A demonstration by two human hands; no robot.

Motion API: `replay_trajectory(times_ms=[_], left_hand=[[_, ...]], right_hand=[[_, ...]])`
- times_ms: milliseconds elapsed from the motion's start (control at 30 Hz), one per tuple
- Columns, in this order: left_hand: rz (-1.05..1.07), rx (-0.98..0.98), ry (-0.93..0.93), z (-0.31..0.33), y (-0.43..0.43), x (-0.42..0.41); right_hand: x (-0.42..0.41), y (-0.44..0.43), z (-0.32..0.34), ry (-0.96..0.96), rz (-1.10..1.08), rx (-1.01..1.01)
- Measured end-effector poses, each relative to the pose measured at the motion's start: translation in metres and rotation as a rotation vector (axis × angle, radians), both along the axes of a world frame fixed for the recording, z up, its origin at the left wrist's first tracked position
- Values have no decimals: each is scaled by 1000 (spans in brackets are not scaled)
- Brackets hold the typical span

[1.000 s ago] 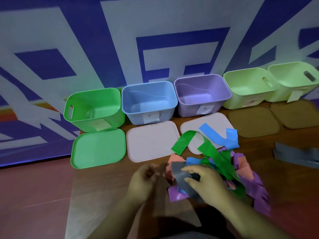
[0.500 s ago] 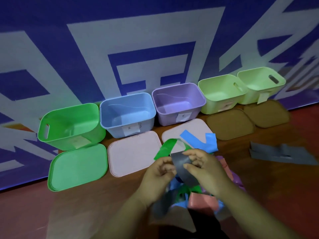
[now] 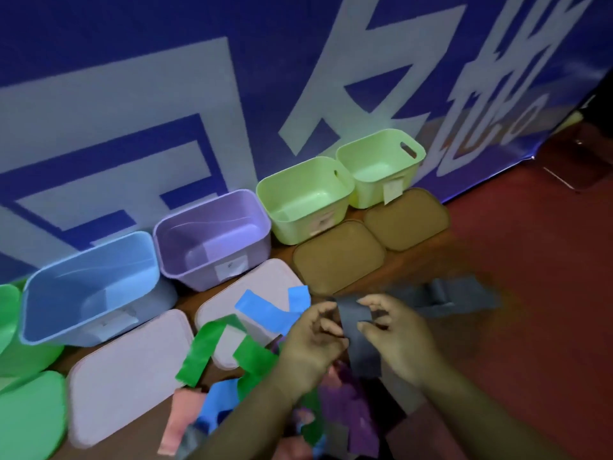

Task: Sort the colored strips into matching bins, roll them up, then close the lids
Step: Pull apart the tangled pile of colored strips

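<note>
A blue bin (image 3: 89, 290) and a purple bin (image 3: 212, 237) stand open on the bench (image 3: 414, 260). Just in front, the left hand (image 3: 311, 340) and right hand (image 3: 394, 330) each pinch a grey strip (image 3: 358, 333) in their fingers, above the mixed strip pile (image 3: 265, 386).

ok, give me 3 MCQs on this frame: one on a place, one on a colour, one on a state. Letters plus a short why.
1. Where do the brown lids lie?
A. in front of the light green bins
B. inside the blue bin
C. on the purple bin

2. What colour is the strip in both hands?
A. pink
B. grey
C. green

3. How are the bins?
A. lidded
B. stacked
C. open

Key: 1 A, lids lie flat before those bins. 2 B, left hand and right hand pinch a grey strip. 3 C, every interior is visible.
</note>
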State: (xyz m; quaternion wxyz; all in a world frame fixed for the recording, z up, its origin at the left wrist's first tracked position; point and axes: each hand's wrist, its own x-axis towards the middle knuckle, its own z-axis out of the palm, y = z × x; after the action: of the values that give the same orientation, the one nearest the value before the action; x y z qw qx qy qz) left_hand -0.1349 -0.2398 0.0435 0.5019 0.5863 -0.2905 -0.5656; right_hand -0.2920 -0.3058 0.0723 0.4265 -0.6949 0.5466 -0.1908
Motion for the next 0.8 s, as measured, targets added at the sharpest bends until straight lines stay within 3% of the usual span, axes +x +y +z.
replay_trajectory(times_ms=[467, 633, 800], left_hand=[[-358, 83, -321, -34, -210, -150], [-414, 123, -506, -42, -223, -145], [-507, 146, -642, -47, -181, -104]], right_hand=[[-166, -164, -43, 155, -206, 28], [-177, -178, -63, 362, -205, 136], [-171, -160, -65, 369, -84, 64]])
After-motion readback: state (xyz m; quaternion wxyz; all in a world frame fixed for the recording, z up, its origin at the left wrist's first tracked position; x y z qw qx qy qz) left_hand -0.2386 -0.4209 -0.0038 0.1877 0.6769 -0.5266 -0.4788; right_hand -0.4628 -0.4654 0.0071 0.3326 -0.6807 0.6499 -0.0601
